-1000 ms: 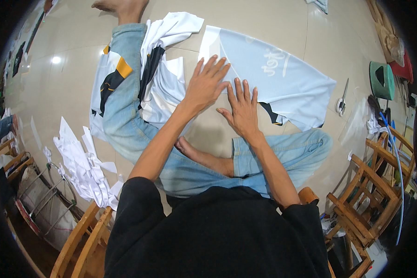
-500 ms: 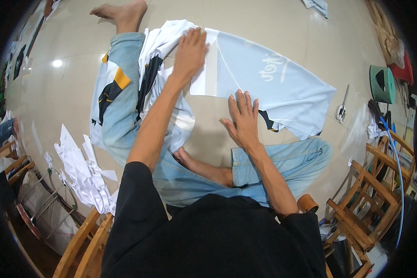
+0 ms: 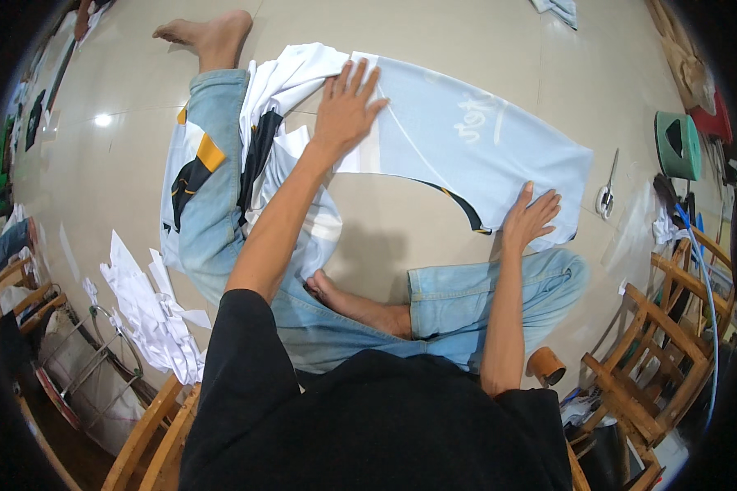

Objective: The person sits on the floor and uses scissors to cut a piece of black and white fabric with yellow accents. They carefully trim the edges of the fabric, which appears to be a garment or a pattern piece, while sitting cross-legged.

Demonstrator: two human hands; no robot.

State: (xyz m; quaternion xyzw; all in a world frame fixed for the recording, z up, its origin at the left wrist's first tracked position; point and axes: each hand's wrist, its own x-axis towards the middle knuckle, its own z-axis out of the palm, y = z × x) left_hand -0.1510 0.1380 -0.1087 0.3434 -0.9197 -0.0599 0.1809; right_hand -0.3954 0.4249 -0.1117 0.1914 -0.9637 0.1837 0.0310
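Observation:
A pale blue fabric piece (image 3: 458, 123) with white script lies spread on the tiled floor, a dark, yellow-edged strip showing along its curved lower edge. My left hand (image 3: 344, 114) lies flat, fingers spread, on its white left end. Open and flat, my right hand (image 3: 531, 214) rests on the lower right part. Bunched white fabric (image 3: 299, 74) with dark patches is beside my left hand and along my stretched left leg (image 3: 209, 204), next to more black-and-yellow patterned cloth (image 3: 188, 180). Scissors (image 3: 606, 192) rest right of the blue piece.
White scraps (image 3: 147, 311) lie at lower left, near a metal frame (image 3: 98, 352) and wooden frames (image 3: 164, 434). At right are a green roll (image 3: 678, 147), a red object (image 3: 712, 119), a brown cylinder (image 3: 546, 367) and stacked wooden chairs or stools (image 3: 655, 360). My bent right leg (image 3: 540, 303) is below the fabric.
My left hand moved up-left, then slightly back down, onto the white end. My right hand slid rightward along the fabric, whose lower edge now lies smoother, exposing more dark strip.

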